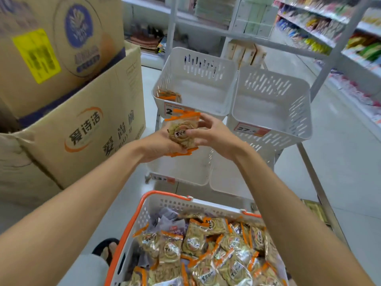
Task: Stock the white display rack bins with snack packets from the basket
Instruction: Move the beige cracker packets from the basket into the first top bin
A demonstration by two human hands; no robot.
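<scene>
Barely begun, by the look of the bins. Just beyond and above the hands, in the upper left bin, only a few orange-edged packets tucked into the near left corner, the remaining floor bare. To the right of the hands, the upper right bin, with nothing showing inside. Directly beneath the hands, the lower left bin, and under the right wrist the lower right bin, both without packets in the parts visible. Nearer than the hands, below both forearms, the basket, heaped with snack packets. So most of the stocking left to do, probably many handfuls.

Both arms stretched forward, meeting in front of the rack. Held between the hands, a small stack of packets, face toward the camera, level with the upper left bin's price tag. Left hand cupped under the stack, gripping its lower edge, fingers mostly hidden behind it. Right hand clasping the stack's right side, thumb across the front, fingers curled over the top. Probably squaring the stack before placing it; which bin, impossible to tell. Left of the hands, cardboard boxes.
</scene>
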